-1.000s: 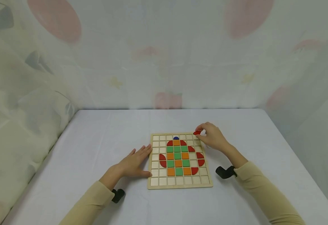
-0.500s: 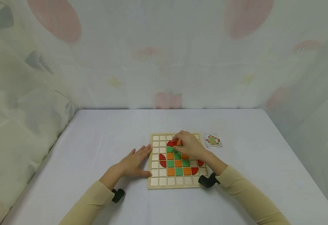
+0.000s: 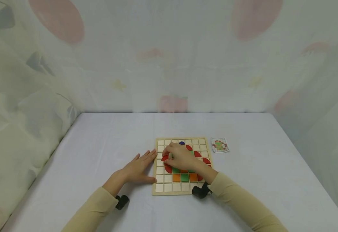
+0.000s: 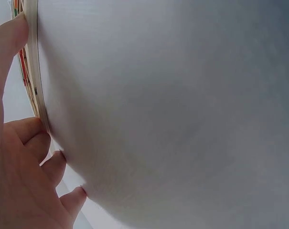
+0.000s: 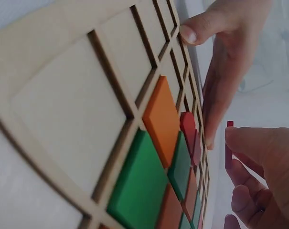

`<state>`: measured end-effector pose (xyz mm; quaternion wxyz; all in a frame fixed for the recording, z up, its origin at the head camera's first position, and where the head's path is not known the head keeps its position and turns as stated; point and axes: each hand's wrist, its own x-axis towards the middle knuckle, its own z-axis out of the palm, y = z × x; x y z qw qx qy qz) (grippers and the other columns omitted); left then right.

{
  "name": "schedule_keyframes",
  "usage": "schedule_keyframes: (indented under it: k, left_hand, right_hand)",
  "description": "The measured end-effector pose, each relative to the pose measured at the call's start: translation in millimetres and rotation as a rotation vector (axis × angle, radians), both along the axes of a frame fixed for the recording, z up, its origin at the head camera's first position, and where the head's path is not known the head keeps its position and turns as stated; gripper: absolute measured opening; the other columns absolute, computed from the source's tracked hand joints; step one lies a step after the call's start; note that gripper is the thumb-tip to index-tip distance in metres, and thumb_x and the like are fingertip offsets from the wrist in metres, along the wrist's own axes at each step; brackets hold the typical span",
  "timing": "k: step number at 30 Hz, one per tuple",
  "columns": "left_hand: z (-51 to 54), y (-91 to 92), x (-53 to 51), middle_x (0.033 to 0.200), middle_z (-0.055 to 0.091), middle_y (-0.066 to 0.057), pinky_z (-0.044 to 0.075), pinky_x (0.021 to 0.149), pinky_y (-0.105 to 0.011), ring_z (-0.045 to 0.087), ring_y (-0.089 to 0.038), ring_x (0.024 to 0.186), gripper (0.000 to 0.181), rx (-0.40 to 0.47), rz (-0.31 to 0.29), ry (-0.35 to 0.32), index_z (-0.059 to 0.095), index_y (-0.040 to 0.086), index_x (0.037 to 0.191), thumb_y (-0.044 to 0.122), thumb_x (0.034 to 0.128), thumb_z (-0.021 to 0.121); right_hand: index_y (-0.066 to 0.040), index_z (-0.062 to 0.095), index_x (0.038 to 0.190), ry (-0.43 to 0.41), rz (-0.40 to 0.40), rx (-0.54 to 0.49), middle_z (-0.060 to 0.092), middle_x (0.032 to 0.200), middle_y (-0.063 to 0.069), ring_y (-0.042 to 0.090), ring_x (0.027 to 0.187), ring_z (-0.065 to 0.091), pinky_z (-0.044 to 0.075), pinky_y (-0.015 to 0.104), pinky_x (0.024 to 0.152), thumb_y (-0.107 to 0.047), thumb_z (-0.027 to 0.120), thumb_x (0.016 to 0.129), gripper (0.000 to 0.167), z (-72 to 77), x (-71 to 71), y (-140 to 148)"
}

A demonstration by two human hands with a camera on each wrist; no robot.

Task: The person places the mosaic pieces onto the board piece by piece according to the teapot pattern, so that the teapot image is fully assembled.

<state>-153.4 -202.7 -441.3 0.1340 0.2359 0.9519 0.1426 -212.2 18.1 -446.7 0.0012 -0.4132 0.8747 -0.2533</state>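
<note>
A square wooden grid board (image 3: 164,187) lies on the white table, with green, orange and red tiles set in its cells. Over the board's left part, my right hand (image 3: 183,158) pinches a red tile (image 5: 229,145) between thumb and fingers; seen edge-on in the right wrist view, it is held clear of the board. It hangs near the red curved tiles (image 3: 168,169) at the left. My left hand (image 3: 135,169) rests along the board's left edge, fingers spread, thumb and fingertips touching the frame. The right hand hides several middle tiles.
A small printed card (image 3: 219,145) with a coloured grid pattern lies right of the board. A blue rounded tile (image 3: 182,142) sits in the board's top row. Patterned cloth (image 3: 169,64) stands behind and at both sides of the table.
My right hand has carried the red tile from the board's top right corner leftward and nearer, across the board. The card at the right has come into view. The left hand stays put.
</note>
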Motion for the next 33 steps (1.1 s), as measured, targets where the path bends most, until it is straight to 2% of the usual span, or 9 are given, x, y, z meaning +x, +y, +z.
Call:
schedule_keyframes:
  k: [4, 8, 18, 25, 33]
  left_hand:
    - [1.0, 0.4, 0.7, 0.155, 0.013, -0.005, 0.013, 0.109, -0.058, 0.015, -0.029, 0.141, 0.098, 0.002, 0.002, -0.003, 0.02, 0.008, 0.147, 0.053, 0.0748, 0.068]
    - [1.1, 0.8, 0.9, 0.155, 0.013, -0.004, 0.014, 0.109, -0.058, 0.016, -0.028, 0.141, 0.098, 0.001, 0.004, -0.003, 0.02, 0.008, 0.148, 0.053, 0.0749, 0.068]
    - [0.7, 1.2, 0.2, 0.155, 0.013, -0.004, 0.014, 0.109, -0.059, 0.015, -0.029, 0.141, 0.097, -0.004, 0.0, -0.001, 0.02, 0.009, 0.148, 0.053, 0.0751, 0.068]
    - [1.3, 1.0, 0.2, 0.155, 0.013, -0.004, 0.013, 0.109, -0.059, 0.015, -0.029, 0.141, 0.098, -0.004, 0.0, -0.003, 0.02, 0.009, 0.148, 0.053, 0.0749, 0.068]
    - [1.7, 0.9, 0.5, 0.155, 0.013, -0.005, 0.014, 0.109, -0.059, 0.015, -0.029, 0.141, 0.098, -0.005, -0.004, 0.0, 0.02, 0.009, 0.148, 0.054, 0.0751, 0.067]
  right_hand:
    - [-0.017, 0.065, 0.098, 0.036, 0.016, 0.021, 0.058, 0.094, -0.005, 0.007, 0.08, 0.05, 0.043, 0.024, 0.075, -0.028, 0.07, 0.081, 0.021, -4.0, -0.6, -6.5]
    - [-0.016, 0.065, 0.096, 0.067, 0.029, 0.031, 0.058, 0.09, -0.004, 0.008, 0.08, 0.05, 0.043, 0.023, 0.071, -0.03, 0.07, 0.081, 0.021, -6.3, -0.5, -11.5]
    - [-0.019, 0.064, 0.097, 0.061, 0.019, 0.111, 0.056, 0.091, -0.006, 0.008, 0.081, 0.049, 0.039, 0.023, 0.065, -0.03, 0.067, 0.082, 0.019, -10.8, 1.3, -20.8]
    - [-0.021, 0.065, 0.098, 0.03, 0.011, 0.115, 0.057, 0.097, -0.005, 0.009, 0.084, 0.05, 0.038, 0.025, 0.067, -0.028, 0.067, 0.082, 0.018, -11.4, 2.3, -22.3]
    - [-0.022, 0.065, 0.096, 0.029, 0.016, 0.112, 0.056, 0.093, -0.006, 0.008, 0.082, 0.049, 0.037, 0.024, 0.065, -0.029, 0.068, 0.082, 0.016, -11.3, 1.8, -21.6]
